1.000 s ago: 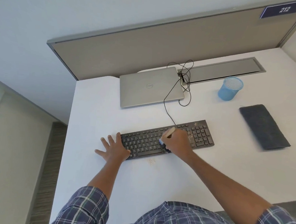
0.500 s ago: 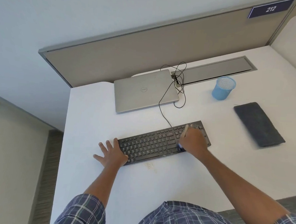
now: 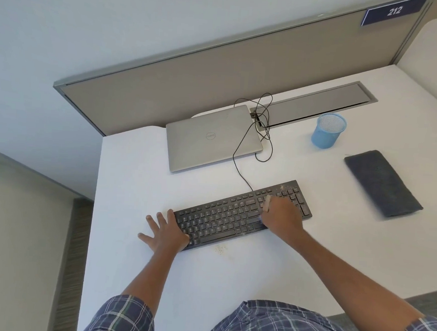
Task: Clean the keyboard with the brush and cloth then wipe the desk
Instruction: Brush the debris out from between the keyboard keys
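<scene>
Fingers (image 3: 156,219) of the left hand (image 3: 165,232) are spread wide and flat, pinning the left end of the keyboard (image 3: 234,218) to the desk (image 3: 133,185); the right hand (image 3: 282,216) is curled around the brush (image 3: 267,203) over the keys right of centre. Beyond those fingers lies a closed laptop (image 3: 211,139). Well right of the right hand rests the folded cloth (image 3: 381,183), with a blue cup (image 3: 327,131) beyond it. Crumbs (image 3: 220,248) speckle the desk between both hands.

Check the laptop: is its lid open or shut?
Shut. The laptop lies flat on the desk, lid down with its logo facing up.
</scene>
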Motion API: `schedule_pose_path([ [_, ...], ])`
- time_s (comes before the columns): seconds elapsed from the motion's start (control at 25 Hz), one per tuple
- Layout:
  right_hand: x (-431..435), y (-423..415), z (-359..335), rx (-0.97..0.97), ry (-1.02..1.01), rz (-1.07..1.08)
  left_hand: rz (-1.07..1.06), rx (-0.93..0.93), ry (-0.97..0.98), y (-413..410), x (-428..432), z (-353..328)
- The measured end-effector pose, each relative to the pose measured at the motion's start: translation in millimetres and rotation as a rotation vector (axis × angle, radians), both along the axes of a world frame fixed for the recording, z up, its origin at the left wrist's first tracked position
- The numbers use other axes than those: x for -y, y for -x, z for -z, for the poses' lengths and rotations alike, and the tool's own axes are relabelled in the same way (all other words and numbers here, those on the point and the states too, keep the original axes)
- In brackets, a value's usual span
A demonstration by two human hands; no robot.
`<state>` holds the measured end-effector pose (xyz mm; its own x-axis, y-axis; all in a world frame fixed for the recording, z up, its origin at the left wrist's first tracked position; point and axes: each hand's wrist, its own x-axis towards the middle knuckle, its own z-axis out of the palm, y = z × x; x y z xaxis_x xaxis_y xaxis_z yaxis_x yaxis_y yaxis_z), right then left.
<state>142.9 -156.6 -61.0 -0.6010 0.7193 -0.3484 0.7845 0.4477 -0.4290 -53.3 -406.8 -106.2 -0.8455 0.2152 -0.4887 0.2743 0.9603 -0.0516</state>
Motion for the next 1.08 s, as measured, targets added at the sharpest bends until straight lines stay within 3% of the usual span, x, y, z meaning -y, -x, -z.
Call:
schedule_pose_path([
  [0.08, -4.5, 9.5, -7.7, -0.040, -0.043, -0.017, -0.006, 0.010, -0.008, 0.4, -1.2, -0.9],
  [0.24, 12.7, 30.6, -6.8, -0.194, 0.186, -0.058, -0.007, 0.011, -0.011, 0.7, -2.2, -1.4],
  [0.64, -18.0, -1.3, 13.6, -0.058, 0.064, 0.063, -0.008, 0.015, -0.059, 0.7, 4.3, -3.0],
  [0.84, -15.1, 1.8, 9.6, -0.356, 0.260, 0.197, -0.007, 0.026, -0.080, 1.7, 7.7, -3.2],
  [1.08, -10.2, -23.8, 38.0, -0.264, 0.228, 0.139, -0.016, 0.031, -0.080, 1.0, 9.0, -3.5],
])
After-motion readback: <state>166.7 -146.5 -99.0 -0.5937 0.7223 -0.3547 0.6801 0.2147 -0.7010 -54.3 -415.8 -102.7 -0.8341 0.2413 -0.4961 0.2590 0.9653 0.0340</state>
